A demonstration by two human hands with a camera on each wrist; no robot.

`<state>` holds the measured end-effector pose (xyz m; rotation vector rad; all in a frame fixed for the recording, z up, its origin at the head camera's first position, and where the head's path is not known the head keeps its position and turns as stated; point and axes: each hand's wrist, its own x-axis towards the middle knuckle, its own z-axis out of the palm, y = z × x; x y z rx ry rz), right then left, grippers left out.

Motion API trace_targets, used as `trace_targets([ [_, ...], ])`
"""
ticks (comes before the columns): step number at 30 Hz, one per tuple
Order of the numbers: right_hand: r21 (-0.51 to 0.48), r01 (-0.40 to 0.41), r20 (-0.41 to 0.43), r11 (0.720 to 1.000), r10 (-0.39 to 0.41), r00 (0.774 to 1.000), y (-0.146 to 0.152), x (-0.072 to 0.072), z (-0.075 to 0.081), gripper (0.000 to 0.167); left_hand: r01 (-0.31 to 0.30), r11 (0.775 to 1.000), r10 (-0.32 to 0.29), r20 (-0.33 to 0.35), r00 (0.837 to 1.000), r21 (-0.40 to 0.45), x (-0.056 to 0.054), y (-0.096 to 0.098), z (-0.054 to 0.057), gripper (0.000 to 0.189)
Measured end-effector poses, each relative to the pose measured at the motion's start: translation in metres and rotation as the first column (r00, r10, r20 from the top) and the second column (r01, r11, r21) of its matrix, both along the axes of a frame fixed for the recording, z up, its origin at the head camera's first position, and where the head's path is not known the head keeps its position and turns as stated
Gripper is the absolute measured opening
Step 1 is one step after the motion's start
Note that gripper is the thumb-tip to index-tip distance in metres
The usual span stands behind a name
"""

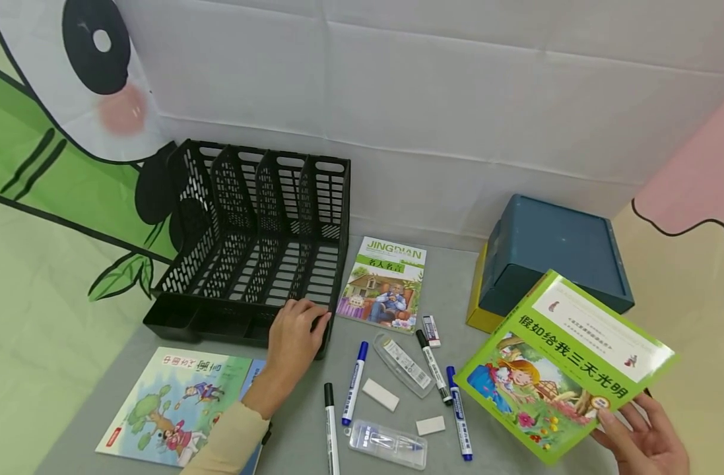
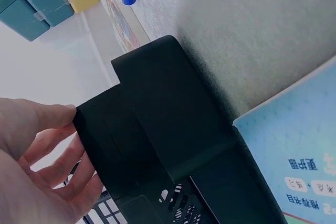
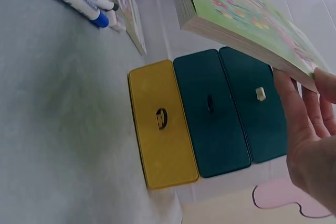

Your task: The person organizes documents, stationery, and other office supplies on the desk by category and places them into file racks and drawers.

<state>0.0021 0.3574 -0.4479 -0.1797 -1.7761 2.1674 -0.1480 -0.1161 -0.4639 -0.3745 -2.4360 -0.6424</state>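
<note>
Two hands are busy over a grey counter; hours are read from the centre of the head view. At 8 o'clock lies a picture book. At 9 o'clock stands the black rack, where the left hand pinches the wall edge near the rack's own 5 o'clock corner. It looks like thin moulded plastic, probably light for its bulk and slightly springy; the solid edges should give a surer hold than the slotted dividers.

At 3 o'clock sits the drawer unit. At 4 o'clock, raised off the counter and tilted, is the green book. The right hand grips its page edge around the book's 5 o'clock, thumb on the cover, fingers beneath. Its page block looks fairly thick: likely moderate in weight, bendy, with a glossy cover that may slip. The opposite side, at its 10 o'clock, is probably the spine and the stiffest place to take hold.
</note>
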Motion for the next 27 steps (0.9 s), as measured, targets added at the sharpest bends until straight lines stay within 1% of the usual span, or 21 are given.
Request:
trace_targets([
  [2,-0.008,-0.030,-0.033,1.000,0.030,0.999,-0.010,-0.007,0.005,0.059,0.001,1.000,-0.001,-0.001,1.000,0.004,0.000,0.000,0.000,0.010],
  [5,0.010,-0.084,-0.067,0.996,0.085,0.994,-0.023,-0.018,0.013,0.058,0.001,1.000,-0.001,-0.009,1.000,0.010,-0.001,0.001,-0.001,0.010],
  [8,0.011,-0.112,-0.103,0.994,0.113,0.988,-0.035,-0.029,0.017,0.055,0.000,1.000,0.000,-0.016,1.000,0.010,-0.001,0.001,-0.001,0.010],
  [12,0.015,-0.137,-0.119,0.990,0.138,0.983,-0.047,-0.043,0.020,0.051,-0.007,1.000,0.007,-0.012,1.000,0.003,0.000,0.001,-0.001,0.010],
  [17,0.057,-0.167,-0.119,0.984,0.173,0.978,-0.060,-0.057,0.024,0.047,-0.013,1.000,0.013,-0.005,1.000,0.000,0.001,0.001,-0.001,0.011],
  [27,0.137,-0.208,-0.105,0.969,0.223,0.969,-0.088,-0.086,0.028,0.043,-0.006,1.000,0.006,-0.016,1.000,0.011,0.000,0.002,-0.002,0.010],
])
